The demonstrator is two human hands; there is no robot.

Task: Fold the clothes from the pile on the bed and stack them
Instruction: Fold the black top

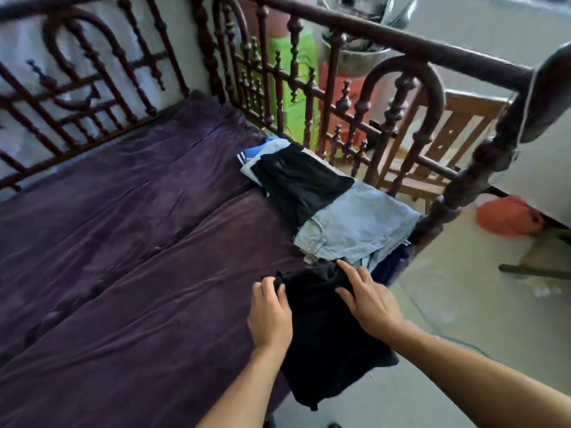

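Lowest in the frame, right of centre, a black, soft cloth garment (327, 341) lies on the near right part of the purple velvet bedcover (129, 242). Its long axis runs bottom to top of the frame, leaning slightly left, and its lower end hangs past the bed edge. The left hand (270, 313) has its fingers curled narrowly, gripping the bunched upper-left corner. The right hand (370, 301) lies on the upper-right part, fingers straight and spread wide, pressing flat. Just above them sits one folded pair of pale blue denim jeans (364, 223), waistband toward the hands, with a dark navy cloth (392, 267) showing under its right edge. Further up, a second black folded garment (299, 183) overlaps the jeans and covers one blue garment with white stripes (247, 156). The dark carved wooden bed rail (340, 118) crosses behind, with one wooden chair (448, 143) beyond it.
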